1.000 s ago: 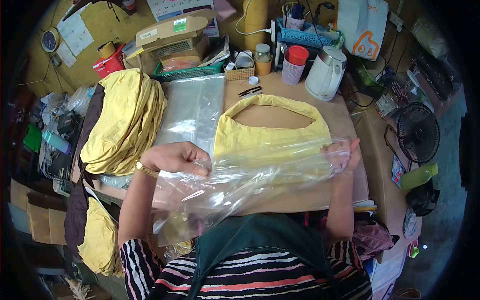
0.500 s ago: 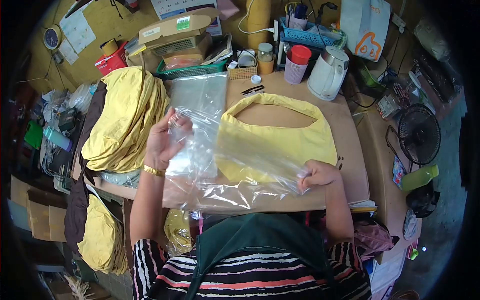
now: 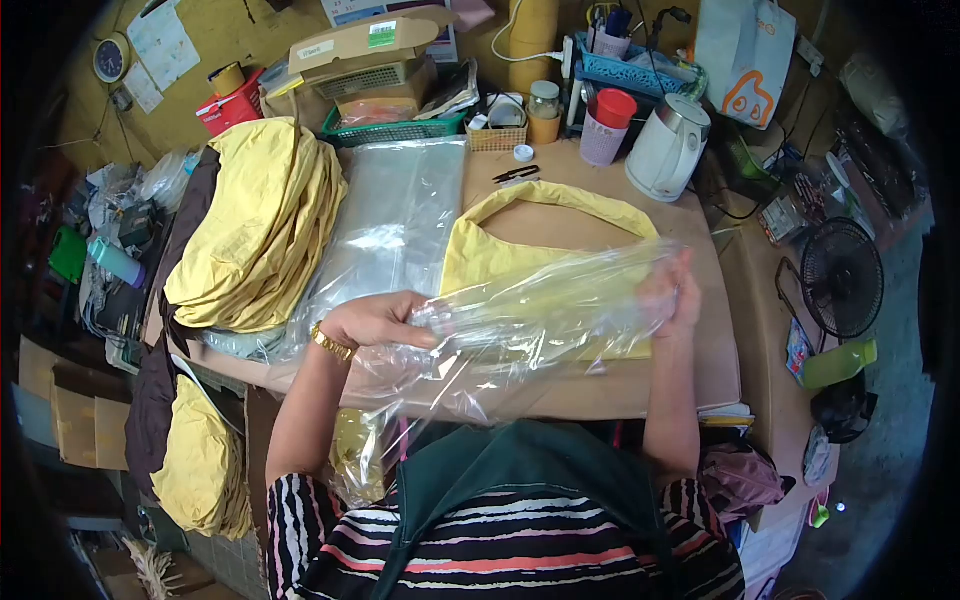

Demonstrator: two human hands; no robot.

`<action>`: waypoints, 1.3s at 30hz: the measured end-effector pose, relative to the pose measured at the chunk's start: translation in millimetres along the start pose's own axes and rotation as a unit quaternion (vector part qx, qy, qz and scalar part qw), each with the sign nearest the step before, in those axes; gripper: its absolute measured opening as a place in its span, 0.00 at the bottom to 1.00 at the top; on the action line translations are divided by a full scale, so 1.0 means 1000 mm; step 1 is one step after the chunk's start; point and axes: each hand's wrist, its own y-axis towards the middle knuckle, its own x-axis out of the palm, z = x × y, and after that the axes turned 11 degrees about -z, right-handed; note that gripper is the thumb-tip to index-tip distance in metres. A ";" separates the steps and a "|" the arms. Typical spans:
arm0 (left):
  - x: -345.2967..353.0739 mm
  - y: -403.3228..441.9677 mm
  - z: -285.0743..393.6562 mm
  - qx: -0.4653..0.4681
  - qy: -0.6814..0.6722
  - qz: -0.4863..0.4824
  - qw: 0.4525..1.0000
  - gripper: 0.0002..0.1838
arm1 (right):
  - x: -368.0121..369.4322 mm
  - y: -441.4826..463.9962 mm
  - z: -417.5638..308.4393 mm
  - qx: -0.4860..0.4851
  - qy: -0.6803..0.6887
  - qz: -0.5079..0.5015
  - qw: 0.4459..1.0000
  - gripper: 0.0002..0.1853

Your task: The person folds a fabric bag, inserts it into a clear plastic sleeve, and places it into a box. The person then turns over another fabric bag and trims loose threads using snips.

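A clear plastic bag is stretched between both hands above the brown table. My left hand, with a gold bracelet at its wrist, pinches the bag's left end. My right hand grips the other end, its fingers seen partly through the film. Beneath the plastic a yellow cloth bag lies flat, its looped handle toward the back; the film covers its lower part. Left of it lies a stack of clear plastic bags, beside a thick pile of yellow cloth bags.
Black thread snips and a small white lid lie behind the cloth bag. Along the back stand a green basket, a lilac cup and a white kettle. On the right are a black fan and a green bottle.
My left hand has lowered and moved right from its raised position, while my right hand has risen. The plastic between them has swung up on the right. The view has shifted slightly.
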 end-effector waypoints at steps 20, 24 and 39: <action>-0.017 -0.012 0.015 0.213 -0.408 -0.089 0.883 0.10 | -0.015 -0.019 0.017 0.242 -0.352 -0.263 0.865 0.12; -0.016 -0.007 0.000 -0.092 0.123 -0.114 0.982 0.13 | -0.025 -0.015 0.009 -0.045 0.117 -0.222 0.967 0.15; -0.010 -0.001 -0.017 -0.019 0.071 -0.023 0.997 0.10 | -0.038 -0.006 0.014 -0.147 0.155 -0.202 0.956 0.21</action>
